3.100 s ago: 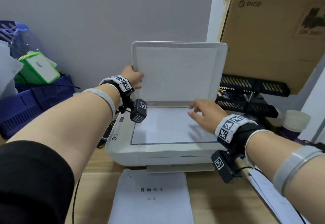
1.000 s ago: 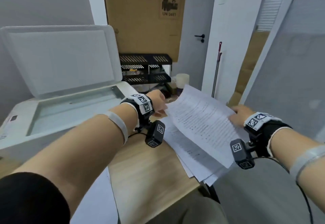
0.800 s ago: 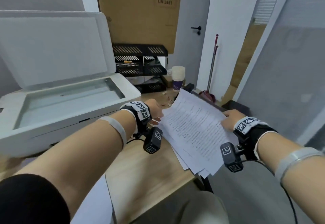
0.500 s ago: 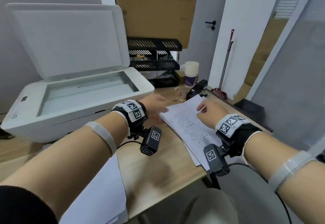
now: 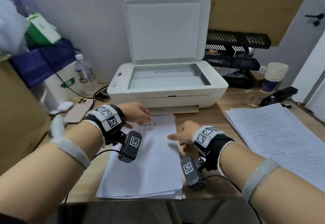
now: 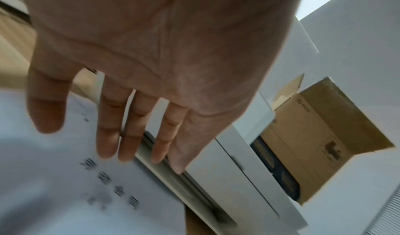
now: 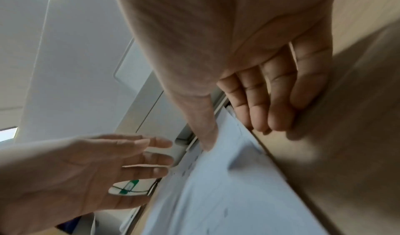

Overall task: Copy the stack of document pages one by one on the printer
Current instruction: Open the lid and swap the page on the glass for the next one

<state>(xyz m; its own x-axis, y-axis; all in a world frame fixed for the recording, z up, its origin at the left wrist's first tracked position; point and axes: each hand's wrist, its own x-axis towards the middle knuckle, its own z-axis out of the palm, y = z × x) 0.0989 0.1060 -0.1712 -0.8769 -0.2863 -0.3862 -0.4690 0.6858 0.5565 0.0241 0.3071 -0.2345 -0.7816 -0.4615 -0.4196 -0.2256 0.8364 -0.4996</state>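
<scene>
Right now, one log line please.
lid up | glass bare | both hands open over front stack | side pile right

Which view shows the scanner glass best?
Head view: the scanner glass is fully visible under the raised lid, bare, with no page on it. The left wrist view shows only the printer's front and side past the left hand; the right wrist view shows the printer's front and lid behind the right hand. Neither shows the glass.

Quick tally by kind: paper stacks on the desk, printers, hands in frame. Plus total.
Paper stacks: 2, front stack and right stack
Printer: 1, printer, lid up
Hands: 2, left hand, right hand, both holding nothing
Total: 5
</scene>
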